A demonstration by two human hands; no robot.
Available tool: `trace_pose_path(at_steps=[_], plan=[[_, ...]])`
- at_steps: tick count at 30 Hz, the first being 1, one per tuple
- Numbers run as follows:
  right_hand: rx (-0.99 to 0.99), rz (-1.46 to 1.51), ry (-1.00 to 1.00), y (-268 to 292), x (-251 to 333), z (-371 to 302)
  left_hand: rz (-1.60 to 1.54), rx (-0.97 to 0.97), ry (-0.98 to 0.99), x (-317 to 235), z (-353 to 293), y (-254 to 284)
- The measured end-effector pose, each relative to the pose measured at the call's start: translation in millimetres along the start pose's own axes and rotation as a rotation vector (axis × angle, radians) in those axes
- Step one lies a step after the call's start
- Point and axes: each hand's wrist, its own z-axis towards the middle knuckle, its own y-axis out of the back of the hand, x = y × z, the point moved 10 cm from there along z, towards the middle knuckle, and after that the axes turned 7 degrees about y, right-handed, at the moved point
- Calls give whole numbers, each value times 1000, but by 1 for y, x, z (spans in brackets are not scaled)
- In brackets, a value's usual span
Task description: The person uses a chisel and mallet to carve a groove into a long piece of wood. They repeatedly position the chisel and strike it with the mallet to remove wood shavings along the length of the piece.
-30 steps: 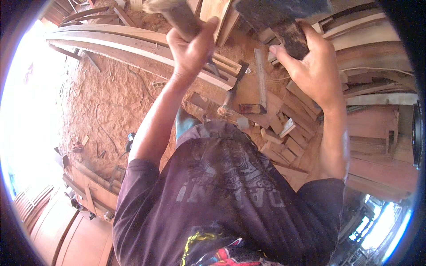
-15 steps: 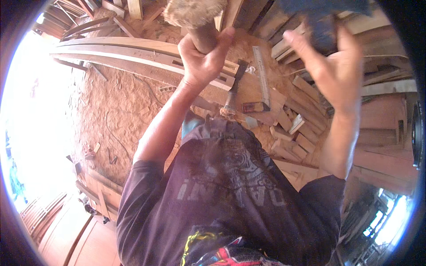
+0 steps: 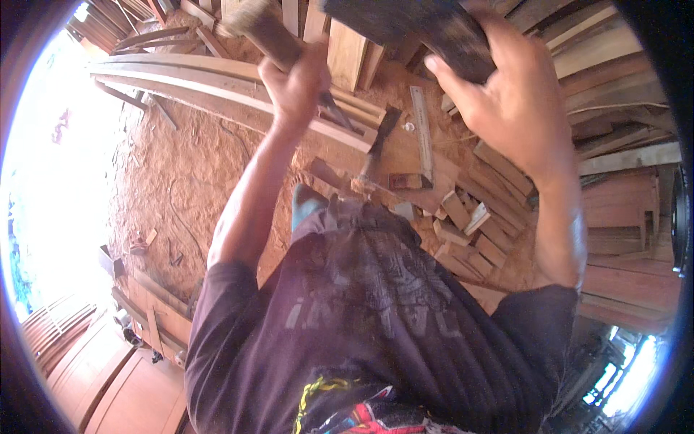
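My left hand (image 3: pixel 295 87) is closed around the wooden handle of a chisel (image 3: pixel 267 40), whose frayed, mushroomed end tilts up and left. Below the fist its narrow blade slants down to a slot near the end of a pale wooden beam (image 3: pixel 336 139). My right hand (image 3: pixel 517 108), raised on the right, grips a dark, blocky mallet (image 3: pixel 412 25). The mallet is blurred and partly cut off by the top edge, above and right of the chisel end, and apart from it. Whether the blade tip touches the slot is hard to tell.
Between my knees lie a dark flat metal tool (image 3: pixel 380 137) and a try square with a long metal blade (image 3: pixel 421 130). Several wood offcuts (image 3: pixel 473 235) are heaped to the right. Sawdust (image 3: pixel 181 159) covers the ground at left. Stacked boards (image 3: pixel 614 72) stand at far right.
My left hand has moved left and tilted the chisel's handle leftward, so its blade now shows. The mallet in my right hand has swung left toward the chisel.
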Motion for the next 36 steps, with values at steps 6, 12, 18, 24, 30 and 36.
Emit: trace_pose_path(at_steps=[6,12,18,24,30,36], plan=[[-166,157,-109,4,-43,-33,282,95,-101,-11,-15,-53],[-119,93,-201,7,-65,-50,309,150,-61,-21,-18,-75],[-159,251,-238,13,-69,-40,306,98,-43,1,-20,-60],[-514,125,-132,82,-24,-30,356,124,-84,-2,-26,-88],[-116,82,-75,6,-41,-29,291,95,-80,14,-1,-55],[95,341,-947,-109,-160,-189,340,162,-36,20,-3,-60]])
